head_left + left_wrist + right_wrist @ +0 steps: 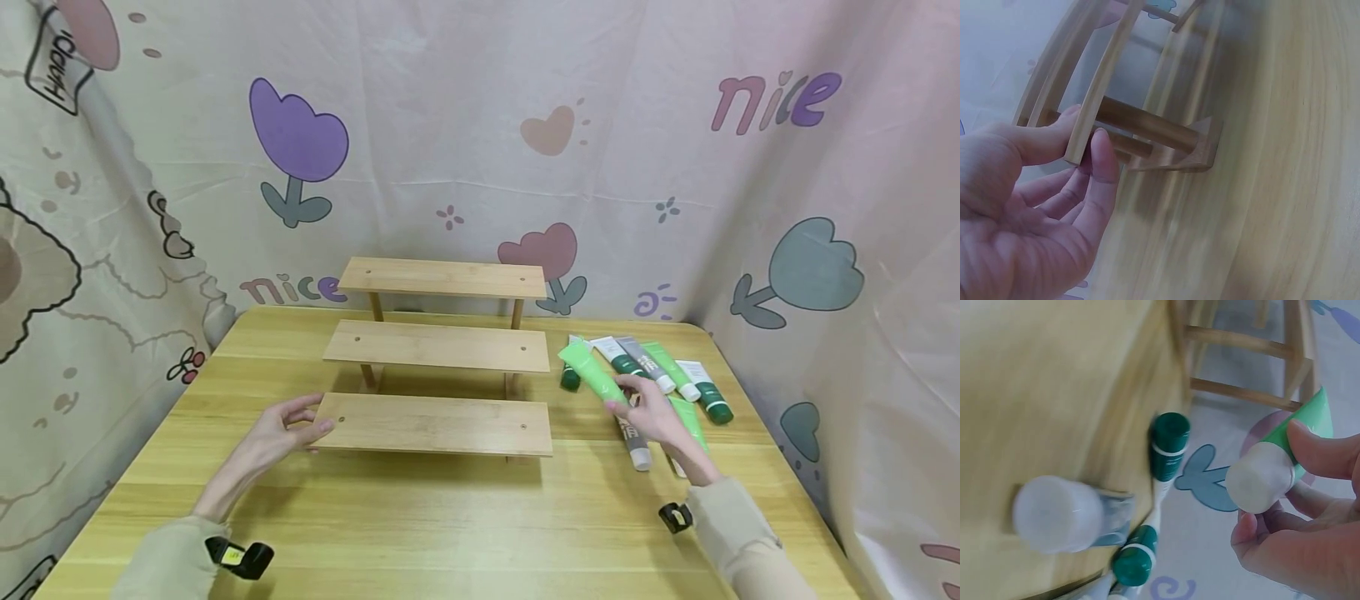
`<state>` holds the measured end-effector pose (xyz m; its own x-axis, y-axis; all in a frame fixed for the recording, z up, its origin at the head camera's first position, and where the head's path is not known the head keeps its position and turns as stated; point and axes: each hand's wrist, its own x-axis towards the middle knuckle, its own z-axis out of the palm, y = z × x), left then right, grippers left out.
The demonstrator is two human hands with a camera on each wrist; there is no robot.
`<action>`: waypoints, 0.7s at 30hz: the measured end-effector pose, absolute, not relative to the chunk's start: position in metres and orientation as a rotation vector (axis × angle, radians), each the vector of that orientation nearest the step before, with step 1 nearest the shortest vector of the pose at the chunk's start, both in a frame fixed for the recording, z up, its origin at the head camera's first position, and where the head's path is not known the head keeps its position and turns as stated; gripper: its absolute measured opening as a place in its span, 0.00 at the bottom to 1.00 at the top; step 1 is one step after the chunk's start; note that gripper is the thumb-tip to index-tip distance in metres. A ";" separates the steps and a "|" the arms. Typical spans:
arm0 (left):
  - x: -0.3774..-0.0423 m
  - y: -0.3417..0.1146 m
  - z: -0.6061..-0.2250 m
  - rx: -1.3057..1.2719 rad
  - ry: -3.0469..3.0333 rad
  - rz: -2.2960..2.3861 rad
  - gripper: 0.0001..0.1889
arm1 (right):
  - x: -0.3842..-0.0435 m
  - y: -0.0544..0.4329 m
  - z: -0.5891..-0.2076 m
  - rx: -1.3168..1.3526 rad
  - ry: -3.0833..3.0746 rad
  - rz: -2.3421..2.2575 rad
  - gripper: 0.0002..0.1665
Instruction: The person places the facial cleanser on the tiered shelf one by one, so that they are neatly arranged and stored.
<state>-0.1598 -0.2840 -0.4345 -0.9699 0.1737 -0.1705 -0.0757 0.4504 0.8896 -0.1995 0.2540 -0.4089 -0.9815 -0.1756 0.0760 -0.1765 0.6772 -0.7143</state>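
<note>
A three-tier wooden shelf (438, 425) stands in the middle of the table, its tiers bare. My left hand (288, 427) grips the left end of the lowest tier, thumb on top and fingers beneath, as the left wrist view shows at the board's end (1085, 134). My right hand (651, 408) pinches a light green squeeze tube (591, 372) with a white cap (1260, 478), lifted over a group of other tubes. Below that hand lies a grey tube (634, 442) with a white cap.
Several tubes lie in a loose pile right of the shelf, among them a white and green tube (705, 392), another light green tube (672, 372) and a grey one (647, 364). A patterned curtain (442, 108) hangs behind the wooden table (420, 533) and along its sides.
</note>
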 end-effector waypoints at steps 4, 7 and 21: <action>-0.160 -0.284 -0.434 0.080 2.452 1.541 0.39 | -0.204 0.250 -0.395 0.299 -2.872 1.354 0.30; -0.160 -0.284 -0.433 0.061 2.452 1.527 0.39 | -0.209 0.246 -0.383 0.314 -2.862 1.414 0.30; -0.159 -0.282 -0.432 0.010 2.304 1.666 0.39 | -0.242 0.209 -0.344 0.391 -2.746 1.659 0.28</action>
